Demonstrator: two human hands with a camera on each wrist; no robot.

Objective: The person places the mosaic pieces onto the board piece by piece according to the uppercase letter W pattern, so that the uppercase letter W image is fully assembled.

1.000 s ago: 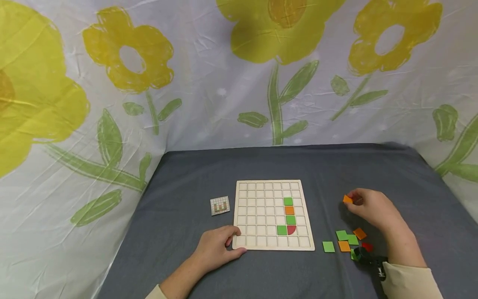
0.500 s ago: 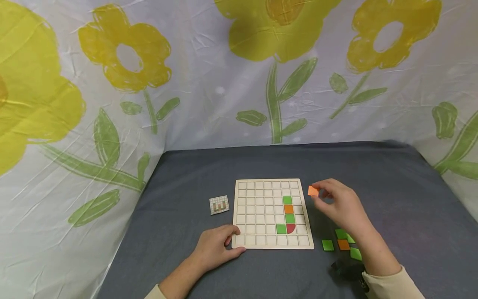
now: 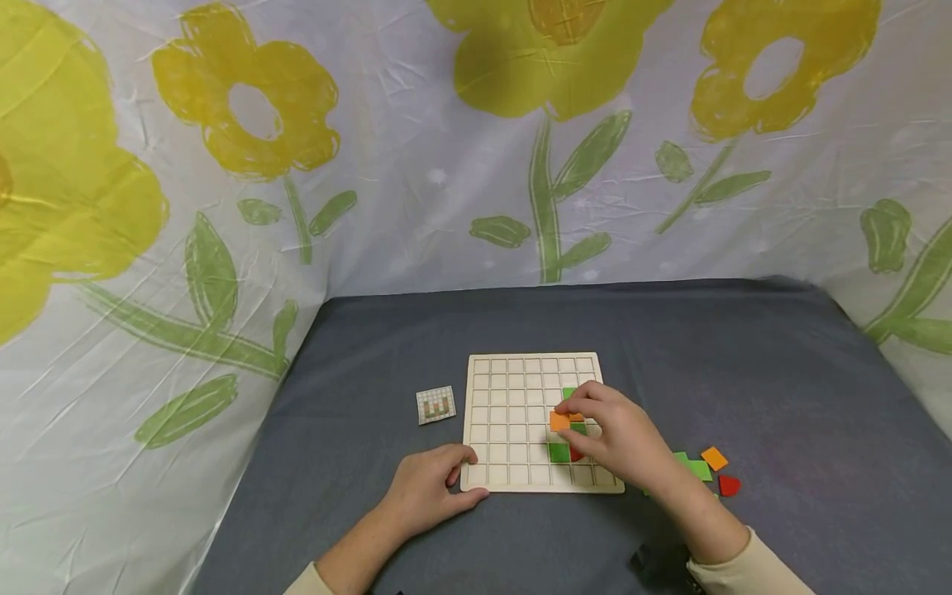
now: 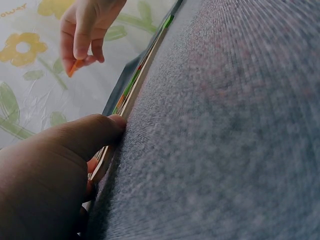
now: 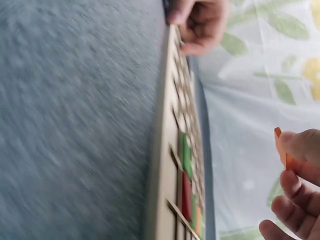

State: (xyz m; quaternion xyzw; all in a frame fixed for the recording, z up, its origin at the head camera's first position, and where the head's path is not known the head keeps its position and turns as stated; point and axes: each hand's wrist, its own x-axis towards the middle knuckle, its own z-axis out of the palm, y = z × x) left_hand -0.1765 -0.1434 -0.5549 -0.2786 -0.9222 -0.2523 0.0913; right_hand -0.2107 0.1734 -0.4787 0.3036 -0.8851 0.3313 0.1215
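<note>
A wooden grid board (image 3: 497,382) lies on the dark cloth. My left hand (image 3: 434,481) holds its near left corner, thumb at the front edge and fingertips at the left side. Over the board's right half, my right hand (image 3: 621,434) pinches an orange square tile (image 3: 559,421) between thumb and fingertips. In the right wrist view that orange tile (image 5: 280,145) is raised above the board. Set in the grid are green tiles, such as the lower green tile (image 3: 559,453), and a red quarter-round tile (image 3: 576,454). The right hand partly hides the column of tiles.
A small pattern card (image 3: 435,405) lies left of the board. Right of it are loose pieces: green tiles (image 3: 699,470), an orange tile (image 3: 715,459) and a red piece (image 3: 730,485), partly behind my right forearm. A flower-printed cloth (image 3: 416,165) hangs behind the table.
My right hand has carried the orange tile leftward from beyond the board's right side to above the grid. The left hand has stayed at the board's corner.
</note>
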